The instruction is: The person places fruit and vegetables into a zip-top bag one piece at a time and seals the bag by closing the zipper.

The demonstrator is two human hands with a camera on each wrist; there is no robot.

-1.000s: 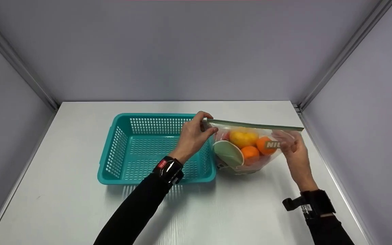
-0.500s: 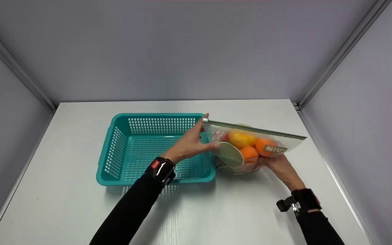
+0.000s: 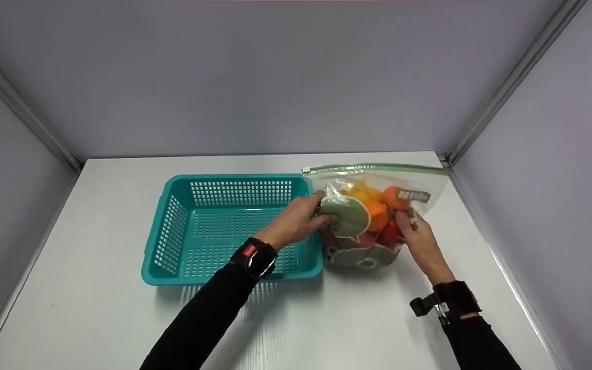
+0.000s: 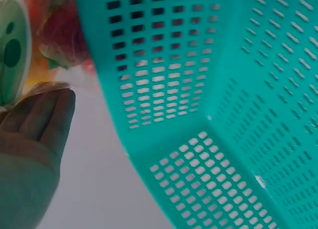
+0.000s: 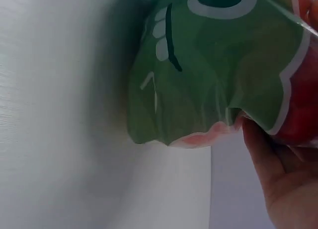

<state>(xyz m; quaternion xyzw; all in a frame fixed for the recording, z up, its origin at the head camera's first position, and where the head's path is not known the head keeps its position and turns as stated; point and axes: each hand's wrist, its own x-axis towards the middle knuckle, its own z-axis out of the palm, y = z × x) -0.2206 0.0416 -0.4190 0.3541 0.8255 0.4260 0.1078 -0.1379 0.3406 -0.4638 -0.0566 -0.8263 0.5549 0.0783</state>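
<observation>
A clear zip bag with a green cartoon print bulges with yellow, orange and red fruit, its green zip strip running along the top. My left hand grips its left side, thumb in front. On the opposite side my right hand holds the bag low, thumb over the front. A dark red fruit with green leaves shows through the plastic in the left wrist view. In the right wrist view, the green printed bottom hangs close over the white surface, with my fingers tucked at its edge.
A turquoise plastic basket with slotted walls stands directly left of the bag, under my left forearm. Both rest on or over a white table. Grey panels close off the back and both sides.
The bag has tipped more upright, its zip strip rising and its printed bottom turning into view. My right hand went from the upper right corner down to the lower right side; my left hand slid lower.
</observation>
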